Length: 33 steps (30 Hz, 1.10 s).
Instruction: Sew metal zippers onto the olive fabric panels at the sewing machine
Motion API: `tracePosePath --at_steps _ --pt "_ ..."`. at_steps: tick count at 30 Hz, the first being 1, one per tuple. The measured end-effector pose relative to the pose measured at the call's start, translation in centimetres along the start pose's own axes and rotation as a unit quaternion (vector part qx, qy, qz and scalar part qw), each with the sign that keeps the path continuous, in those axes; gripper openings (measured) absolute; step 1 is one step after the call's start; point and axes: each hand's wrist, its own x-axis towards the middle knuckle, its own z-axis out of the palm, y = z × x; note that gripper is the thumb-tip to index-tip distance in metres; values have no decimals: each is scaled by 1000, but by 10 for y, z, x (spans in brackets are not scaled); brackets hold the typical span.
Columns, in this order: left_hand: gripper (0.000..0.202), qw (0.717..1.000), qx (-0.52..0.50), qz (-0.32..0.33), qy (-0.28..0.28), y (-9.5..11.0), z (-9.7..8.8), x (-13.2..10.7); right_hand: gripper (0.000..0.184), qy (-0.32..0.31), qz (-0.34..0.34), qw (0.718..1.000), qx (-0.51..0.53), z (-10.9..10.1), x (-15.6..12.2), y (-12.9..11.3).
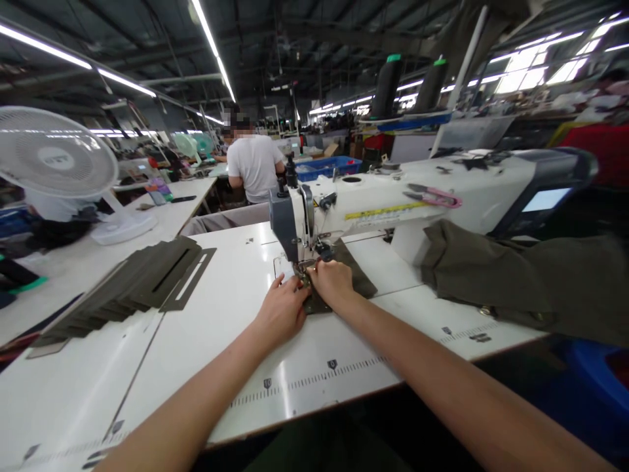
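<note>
Garment factory: sewing machine (393, 203), thread cones (386, 85)

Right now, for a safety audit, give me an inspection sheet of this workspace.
Surface: white table with printed ruler marks.
Job's things: olive fabric piece at the needle of the sewing machine.
Clutter: stack of olive cut pieces at left; olive garment at right; pink snips on the machine.
Hands: left hand and right hand, fingers on the fabric piece.
Cables: nothing seen.
Surroundings: fan, person in white shirt, thread cones.

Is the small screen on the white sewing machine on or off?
On: the small rectangular screen glows pale blue in its dark panel on the white sewing machine.
</note>
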Motion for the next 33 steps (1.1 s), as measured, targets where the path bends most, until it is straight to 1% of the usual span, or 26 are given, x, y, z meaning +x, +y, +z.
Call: tracePosePath --at_steps 3,4,6,8,9,12,20,23,27,30,33 --pt "35 999 -17 -2 33 -2 4 -3 27 40 -135 990 33 4 -24 11" --pt "35 999 -19 -4 43 -2 5 -4 27 50 -176 982 45 7 -32 17" --pt "35 998 -26 -13 63 -2 8 -7 33 80 -263 957 92 14 -46 27" --pt "32 996 -33 -22 79 -1 10 -8 39 104 -312 935 130 20 -53 35" --pt "30 995 -35 -25 85 0 11 -9 41 109 -321 930 140 22 -54 37" --pt "27 995 -39 -19 89 1 11 -10 39 104 -315 932 145 24 -52 38" --pt "29 997 -39 16 64 -2 7 -3 34 117 -327 927 142 19 -39 36" --pt "26 998 -35 17 56 -6 7 2 32 122 -340 921 144 21 -32 38" --pt "24 997 -40 16 59 -11 9 8 33 119 -351 918 139 25 -22 38" --pt "22 997 -49 6 53 -14 10 11 34 109 -336 924 145 27 -18 38" --pt "23 997 -66 -6 44 -14 8 9 36 91 -322 928 164 28 -19 41"
